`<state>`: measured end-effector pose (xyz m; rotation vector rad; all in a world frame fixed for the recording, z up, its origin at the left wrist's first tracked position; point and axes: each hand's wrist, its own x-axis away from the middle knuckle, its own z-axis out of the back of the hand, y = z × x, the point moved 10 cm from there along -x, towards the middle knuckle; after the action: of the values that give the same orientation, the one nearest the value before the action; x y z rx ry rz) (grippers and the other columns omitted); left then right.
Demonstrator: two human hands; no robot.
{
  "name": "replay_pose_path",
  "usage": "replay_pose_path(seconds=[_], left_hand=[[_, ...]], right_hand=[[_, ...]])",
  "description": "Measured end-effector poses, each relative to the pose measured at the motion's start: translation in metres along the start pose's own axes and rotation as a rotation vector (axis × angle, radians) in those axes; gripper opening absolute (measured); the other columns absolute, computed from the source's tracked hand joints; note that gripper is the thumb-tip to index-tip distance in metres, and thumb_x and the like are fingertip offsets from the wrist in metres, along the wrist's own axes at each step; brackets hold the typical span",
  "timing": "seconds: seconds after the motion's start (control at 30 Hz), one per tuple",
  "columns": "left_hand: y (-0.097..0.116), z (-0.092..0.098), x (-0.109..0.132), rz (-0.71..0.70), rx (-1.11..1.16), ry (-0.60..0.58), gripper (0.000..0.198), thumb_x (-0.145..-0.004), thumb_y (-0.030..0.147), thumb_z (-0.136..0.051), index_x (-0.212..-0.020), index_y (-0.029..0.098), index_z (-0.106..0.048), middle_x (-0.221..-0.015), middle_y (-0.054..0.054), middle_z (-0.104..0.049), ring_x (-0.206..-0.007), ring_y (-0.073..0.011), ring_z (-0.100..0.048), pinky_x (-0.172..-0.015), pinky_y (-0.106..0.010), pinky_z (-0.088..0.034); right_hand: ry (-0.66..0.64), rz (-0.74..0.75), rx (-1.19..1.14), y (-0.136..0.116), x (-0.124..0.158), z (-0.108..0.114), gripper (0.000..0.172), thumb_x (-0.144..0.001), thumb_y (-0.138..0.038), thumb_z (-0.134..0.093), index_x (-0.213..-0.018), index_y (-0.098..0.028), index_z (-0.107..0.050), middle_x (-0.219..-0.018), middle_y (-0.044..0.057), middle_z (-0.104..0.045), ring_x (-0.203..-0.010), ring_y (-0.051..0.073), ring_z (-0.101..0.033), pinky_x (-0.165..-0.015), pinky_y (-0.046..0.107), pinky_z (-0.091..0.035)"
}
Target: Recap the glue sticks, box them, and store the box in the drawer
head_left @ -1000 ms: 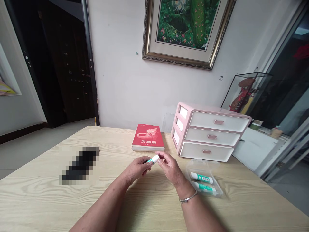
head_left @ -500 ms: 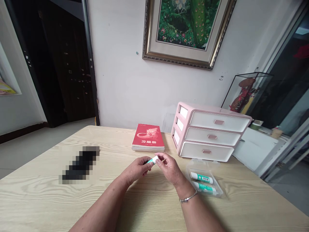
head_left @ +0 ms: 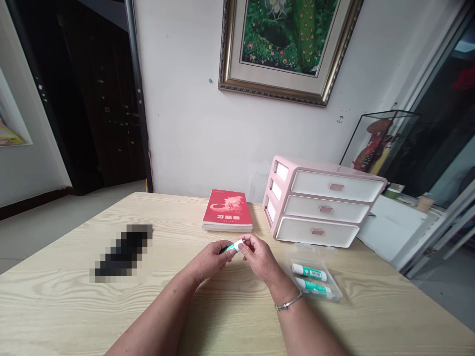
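A white and green glue stick is held tilted above the table, between both hands. My left hand is closed around its green-labelled body. The fingers and thumb of my right hand pinch the white end on the right; a silver bracelet circles that wrist. Just right of my right forearm lies an open clear plastic case. Inside it are two more glue sticks, an upper one and a lower one, partly hidden at its left end.
Beyond my hands, red-covered books lie stacked on the wooden table. A pink and white drawer unit stands at the back right with its drawers closed. On the left is a dark pixelated object.
Hardly anything differs. Both hands keep their hold on the glue stick, which has turned or shifted very slightly between the fingers.
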<state>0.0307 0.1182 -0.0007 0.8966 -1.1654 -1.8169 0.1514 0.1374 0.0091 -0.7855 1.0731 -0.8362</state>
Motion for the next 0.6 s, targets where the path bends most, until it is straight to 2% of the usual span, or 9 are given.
replay_pose_path(seconds=[0.17,0.33,0.5,0.6], left_hand=[[-0.001,0.001,-0.003,-0.034,-0.118,0.033,0.038,-0.090,0.050,-0.051,-0.099,0.016,-0.066,-0.076,0.001,-0.055,-0.065,-0.0123,-0.044,-0.059,-0.022,-0.036],[0.003,0.001,-0.005,-0.133,-0.249,0.087,0.034,-0.091,0.044,-0.049,-0.099,0.016,-0.068,-0.087,-0.003,-0.066,-0.077,-0.0179,-0.056,-0.070,-0.025,-0.042],[0.003,0.004,-0.004,-0.159,-0.406,0.167,0.026,-0.090,0.036,-0.051,-0.103,0.020,-0.067,-0.094,-0.006,-0.068,-0.083,-0.0208,-0.060,-0.073,-0.027,-0.042],[0.004,0.004,-0.004,-0.162,-0.385,0.153,0.025,-0.090,0.037,-0.051,-0.098,0.019,-0.066,-0.091,-0.005,-0.067,-0.081,-0.0197,-0.059,-0.071,-0.026,-0.040]], right_hand=[[0.034,-0.070,0.024,0.014,0.000,0.003,0.031,-0.087,-0.046,-0.060,-0.096,-0.016,-0.062,-0.070,-0.001,-0.061,-0.053,0.012,-0.056,-0.049,0.024,-0.049],[0.048,-0.146,0.019,0.026,-0.002,0.003,0.036,-0.084,-0.052,-0.062,-0.089,-0.016,-0.061,-0.061,-0.002,-0.059,-0.046,0.012,-0.054,-0.045,0.024,-0.048],[0.074,-0.317,-0.100,0.042,0.001,0.000,0.049,-0.074,-0.063,-0.066,-0.087,-0.017,-0.059,-0.052,-0.005,-0.051,-0.044,0.012,-0.048,-0.042,0.027,-0.050],[0.077,-0.316,-0.073,0.040,0.002,0.002,0.051,-0.079,-0.066,-0.060,-0.088,-0.016,-0.061,-0.053,-0.004,-0.051,-0.045,0.012,-0.049,-0.045,0.026,-0.050]])
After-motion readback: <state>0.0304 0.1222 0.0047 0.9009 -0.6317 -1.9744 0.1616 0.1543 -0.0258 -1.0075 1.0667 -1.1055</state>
